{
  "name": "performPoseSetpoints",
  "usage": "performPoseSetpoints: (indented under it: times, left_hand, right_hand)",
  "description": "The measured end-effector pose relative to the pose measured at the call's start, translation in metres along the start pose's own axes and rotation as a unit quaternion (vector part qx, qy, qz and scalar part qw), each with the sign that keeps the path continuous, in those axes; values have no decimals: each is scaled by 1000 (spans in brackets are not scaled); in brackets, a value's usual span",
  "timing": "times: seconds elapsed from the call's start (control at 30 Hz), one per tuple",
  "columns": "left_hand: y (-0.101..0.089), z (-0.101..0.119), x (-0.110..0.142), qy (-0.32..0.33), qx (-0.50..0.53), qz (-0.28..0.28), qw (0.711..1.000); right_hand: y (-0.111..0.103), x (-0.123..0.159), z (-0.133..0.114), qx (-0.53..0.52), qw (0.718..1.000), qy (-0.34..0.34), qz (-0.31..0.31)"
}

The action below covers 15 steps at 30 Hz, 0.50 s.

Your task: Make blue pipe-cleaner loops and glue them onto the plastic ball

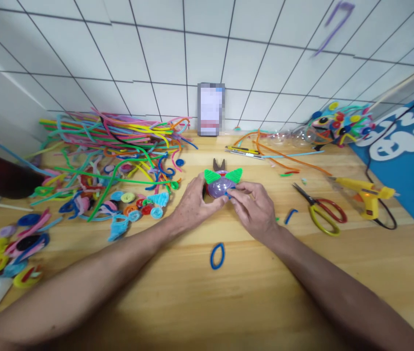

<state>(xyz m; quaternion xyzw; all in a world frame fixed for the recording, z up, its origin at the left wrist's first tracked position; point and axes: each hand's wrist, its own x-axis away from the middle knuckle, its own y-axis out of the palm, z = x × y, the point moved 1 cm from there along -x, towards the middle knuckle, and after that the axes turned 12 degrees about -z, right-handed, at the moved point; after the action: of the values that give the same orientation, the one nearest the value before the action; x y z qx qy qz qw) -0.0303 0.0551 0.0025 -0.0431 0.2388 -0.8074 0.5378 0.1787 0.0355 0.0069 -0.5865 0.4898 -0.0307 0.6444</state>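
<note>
A clear, purplish plastic ball (pixel 218 187) with two green fuzzy ear-like triangles (pixel 233 175) on top is between my hands. My left hand (pixel 191 204) wraps round its left side, thumb across the front. At the ball's right front, my right hand (pixel 253 207) pinches a small blue pipe cleaner piece (pixel 230 190) against the surface; its full shape is hidden by the fingers. Just behind the ball, the dark jaws of pliers (pixel 219 164) show, their handles hidden. Nearer me, a blue pipe cleaner loop (pixel 217 256) lies on the wooden table (pixel 178 302).
Scissors (pixel 324 212), a yellow glue gun (pixel 367 195) and a short blue piece (pixel 291 216) lie at right. A heap of pipe cleaners (pixel 119 134) and coiled shapes covers the left. A phone (pixel 210 109) leans on the tiled wall; cutter knives (pixel 243 151) lie before it.
</note>
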Motion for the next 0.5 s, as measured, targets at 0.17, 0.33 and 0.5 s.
performPoseSetpoints:
  times: [0.17, 0.33, 0.5]
  left_hand:
    - [-4, 10, 0, 3, 72, 2, 997]
    - [-11, 17, 2, 16, 105, -4, 994]
    - [-13, 15, 8, -20, 90, 49, 995]
  right_hand:
    - [-3, 0, 2, -34, 999, 19, 3]
    - [-15, -5, 0, -35, 999, 16, 21]
    - [-49, -15, -1, -16, 998, 23, 60]
